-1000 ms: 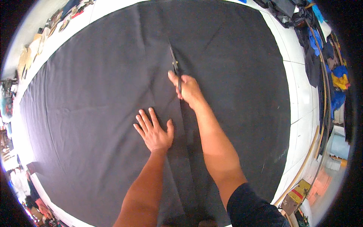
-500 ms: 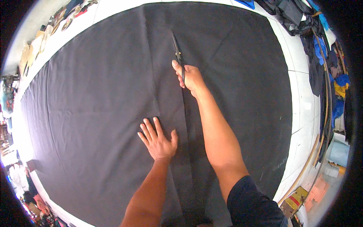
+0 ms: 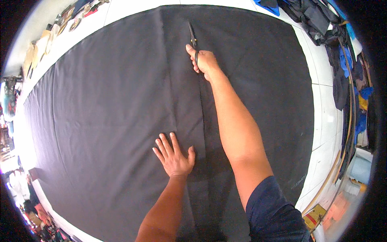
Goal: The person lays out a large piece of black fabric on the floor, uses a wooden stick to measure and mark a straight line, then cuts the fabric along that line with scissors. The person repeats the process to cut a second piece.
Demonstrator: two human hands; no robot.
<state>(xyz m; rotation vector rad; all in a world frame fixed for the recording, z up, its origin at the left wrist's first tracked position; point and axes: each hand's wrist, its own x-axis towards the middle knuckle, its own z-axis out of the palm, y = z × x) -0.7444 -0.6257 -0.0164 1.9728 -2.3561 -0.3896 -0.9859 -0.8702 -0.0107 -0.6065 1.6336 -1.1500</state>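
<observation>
A wide sheet of black fabric (image 3: 109, 97) lies spread out beneath both hands, with a few soft creases. My right hand (image 3: 204, 62) grips a pair of scissors (image 3: 192, 37) by the handles, arm stretched toward the far side. The blades point away from me, and part of them is hard to make out against the dark cloth. Behind the scissors a cut line runs through the fabric back toward me. Nearer and to the left, my left hand (image 3: 175, 159) rests flat on the cloth, fingers spread, holding nothing.
White floor tiles (image 3: 324, 105) border the fabric. Dark and blue cloth (image 3: 312, 20) is heaped at the far right, beside long thin poles (image 3: 350, 105). A yellow and red box (image 3: 314, 216) sits at the near right. Assorted items (image 3: 48, 38) line the far left wall.
My right hand has pushed the scissors farther away from me, and the cut line behind them is longer. My left hand stays flat on the fabric; the whole view has shifted slightly.
</observation>
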